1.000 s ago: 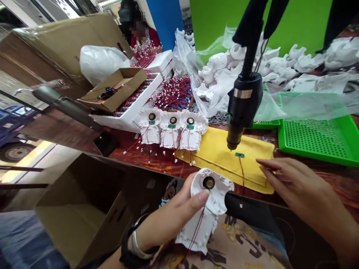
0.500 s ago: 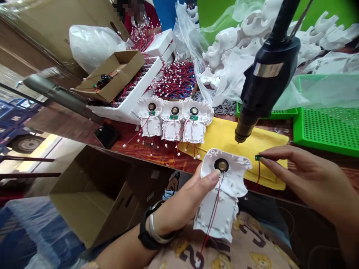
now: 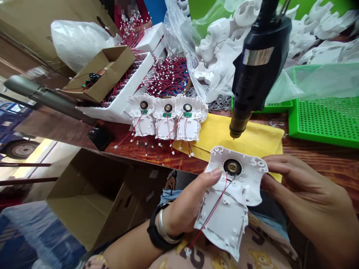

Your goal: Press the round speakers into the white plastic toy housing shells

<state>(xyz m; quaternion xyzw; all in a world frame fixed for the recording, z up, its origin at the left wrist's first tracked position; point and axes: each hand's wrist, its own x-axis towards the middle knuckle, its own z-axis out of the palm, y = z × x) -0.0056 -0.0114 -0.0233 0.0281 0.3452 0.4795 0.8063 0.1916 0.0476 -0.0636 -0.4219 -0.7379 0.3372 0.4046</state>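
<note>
My left hand grips a white plastic shell over my lap, thumb resting beside the round speaker set in its top. Red and black wires run down from the speaker across the shell. My right hand is closed at the shell's right edge, fingertips pressed against it; whatever it pinches is hidden behind the shell. A black electric screwdriver hangs just above the shell, its tip pointing down at the yellow cloth.
Three finished white shells with speakers lie in a row on the wooden table. Behind them sit red wire bundles, a small cardboard box, bagged white parts and green trays. An open carton stands below.
The white shell has risen and tilted closer to the screwdriver tip. My right hand, which pinched a small green board on red wire, has moved left onto the shell's edge.
</note>
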